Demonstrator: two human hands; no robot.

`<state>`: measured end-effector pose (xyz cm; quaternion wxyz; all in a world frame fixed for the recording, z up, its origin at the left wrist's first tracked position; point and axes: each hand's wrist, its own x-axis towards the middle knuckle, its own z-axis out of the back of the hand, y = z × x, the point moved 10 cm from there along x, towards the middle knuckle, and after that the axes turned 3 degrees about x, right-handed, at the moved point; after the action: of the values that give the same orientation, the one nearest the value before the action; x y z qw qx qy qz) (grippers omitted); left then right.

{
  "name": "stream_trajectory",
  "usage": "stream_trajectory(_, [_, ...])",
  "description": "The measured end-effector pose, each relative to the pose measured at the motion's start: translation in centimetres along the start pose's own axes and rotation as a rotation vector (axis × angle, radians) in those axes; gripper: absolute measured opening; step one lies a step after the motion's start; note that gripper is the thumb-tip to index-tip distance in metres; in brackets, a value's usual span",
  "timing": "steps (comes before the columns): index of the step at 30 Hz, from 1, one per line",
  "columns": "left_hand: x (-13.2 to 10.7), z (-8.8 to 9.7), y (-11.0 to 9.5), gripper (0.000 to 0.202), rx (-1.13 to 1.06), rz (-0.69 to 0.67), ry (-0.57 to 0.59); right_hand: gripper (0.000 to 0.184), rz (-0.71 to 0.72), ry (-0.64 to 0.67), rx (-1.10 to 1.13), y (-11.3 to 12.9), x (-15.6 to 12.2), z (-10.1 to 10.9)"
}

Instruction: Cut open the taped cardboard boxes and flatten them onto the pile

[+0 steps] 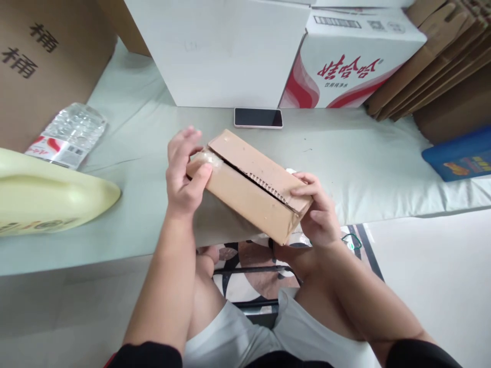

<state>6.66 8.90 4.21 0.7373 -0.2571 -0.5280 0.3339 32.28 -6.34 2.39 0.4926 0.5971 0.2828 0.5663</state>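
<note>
A small brown cardboard box (245, 197) is held tilted between both hands, over the front of a pale green covered surface (153, 138). A dark gap runs along its seam, with a torn, ridged edge near the right end. Clear tape shows at its left end. My left hand (186, 174) grips that end, thumb on the tape and some fingers behind. My right hand (318, 209) holds the opposite end, fingers on the flap and palm at the corner. Just beyond the box lies a phone (258, 118), its dark screen facing up.
White cartons, one with red printing (341, 66), stand at the back. Folded cardboard (425, 56) leans at the right beside a blue packet (460, 156). On the left are a large brown carton (49, 66), a clear plastic bottle (72, 134) and a pale yellow object (53, 191).
</note>
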Motion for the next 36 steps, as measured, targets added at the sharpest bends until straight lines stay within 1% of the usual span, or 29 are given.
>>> stream_trajectory(2, [0.2,-0.1,-0.4,0.033,0.03,-0.006,0.035,0.031,0.016,0.022,-0.022,0.4,-0.1,-0.3])
stream_trajectory(3, [0.3,-0.1,-0.5,0.028,0.037,0.002,0.049,0.032,0.014,0.025,-0.051,0.4,-0.1,-0.4])
stream_trajectory(4, [0.4,-0.1,-0.6,0.026,0.037,0.015,0.061,0.035,0.007,0.021,-0.08,0.3,0.0,-0.4])
stream_trajectory(6, [0.5,0.3,-0.3,0.024,0.026,0.059,0.059,0.046,-0.026,-0.024,-0.104,-0.2,0.4,0.0])
stream_trajectory(8, [0.5,1.3,0.5,0.022,-0.013,0.121,0.01,0.058,-0.1,-0.134,-0.092,-1.4,0.9,1.0])
stream_trajectory(9, [0.5,2.1,1.2,0.022,-0.053,0.17,-0.039,0.061,-0.166,-0.191,-0.082,-2.2,1.1,1.6])
stream_trajectory(10, [0.4,3.0,2.0,0.023,-0.112,0.238,-0.106,0.061,-0.257,-0.225,-0.072,-3.3,1.1,1.8])
stream_trajectory(11, [0.2,3.8,3.0,0.024,-0.19,0.322,-0.188,0.06,-0.37,-0.218,-0.057,-4.5,1.1,1.7])
stream_trajectory(12, [-0.1,4.5,4.0,0.026,-0.28,0.417,-0.271,0.062,-0.486,-0.167,-0.024,-5.7,1.0,1.0])
stream_trajectory(13, [-0.5,4.8,4.9,0.027,-0.366,0.509,-0.339,0.066,-0.576,-0.077,0.024,-6.4,0.8,-0.1])
stream_trajectory(14, [-0.9,4.7,5.5,0.029,-0.436,0.586,-0.388,0.072,-0.618,0.027,0.076,-6.6,0.7,-1.4])
stream_trajectory(15, [-1.2,4.5,5.7,0.03,-0.479,0.638,-0.414,0.076,-0.602,0.12,0.12,-6.1,0.7,-2.6])
stream_trajectory(16, [-1.3,4.0,5.7,0.028,-0.499,0.671,-0.413,0.078,-0.525,0.182,0.146,-5.0,1.0,-3.3])
stream_trajectory(17, [-1.4,3.4,5.5,0.025,-0.505,0.696,-0.398,0.076,-0.412,0.215,0.144,-3.5,1.4,-3.6])
stream_trajectory(18, [-1.6,2.6,5.3,0.024,-0.506,0.724,-0.37,0.071,-0.292,0.232,0.113,-2.0,1.6,-3.7])
stream_trajectory(19, [-1.8,1.6,5.2,0.028,-0.51,0.766,-0.33,0.066,-0.187,0.246,0.067,-0.6,1.7,-3.7])
stream_trajectory(20, [-2.3,0.4,5.1,0.036,-0.518,0.823,-0.267,0.062,-0.106,0.264,0.018,0.6,1.6,-3.8])
stream_trajectory(22, [-3.4,-2.4,4.9,0.053,-0.513,0.948,-0.085,0.058,-0.002,0.285,-0.051,2.0,1.4,-3.7])
stream_trajectory(23, [-4.1,-3.7,4.8,0.056,-0.496,1.003,0.016,0.057,0.025,0.269,-0.062,2.3,1.3,-3.4])
stream_trajectory(25, [-5.4,-6.1,4.2,0.053,-0.472,1.081,0.227,0.055,0.059,0.169,-0.027,2.4,1.4,-2.3])
stream_trajectory(28, [-7.1,-8.7,3.0,0.051,-0.491,1.144,0.522,0.046,0.031,0.025,0.027,1.1,1.7,-0.6])
stream_trajectory(29, [-7.7,-9.3,2.6,0.052,-0.493,1.162,0.606,0.044,0.006,-0.003,0.028,0.5,1.9,-0.3])
stream_trajectory(31, [-8.9,-9.8,2.5,0.052,-0.442,1.218,0.745,0.048,-0.051,-0.037,0.02,-0.7,2.1,0.3])
stream_trajectory(33, [-10.0,-9.8,2.9,0.049,-0.301,1.256,0.881,0.052,-0.093,-0.063,0.016,-1.4,2.3,0.9])
stream_trajectory(34, [-10.0,-9.5,3.5,0.045,-0.186,1.243,0.897,0.053,-0.113,-0.06,0.012,-1.5,2.3,1.0])
stream_trajectory(35, [-9.2,-8.7,4.4,0.041,-0.046,1.2,0.836,0.052,-0.131,-0.043,0.007,-1.6,2.3,0.9])
stream_trajectory(36, [-7.6,-7.5,5.2,0.038,0.09,1.116,0.691,0.051,-0.145,-0.017,0.0,-1.5,2.3,0.7])
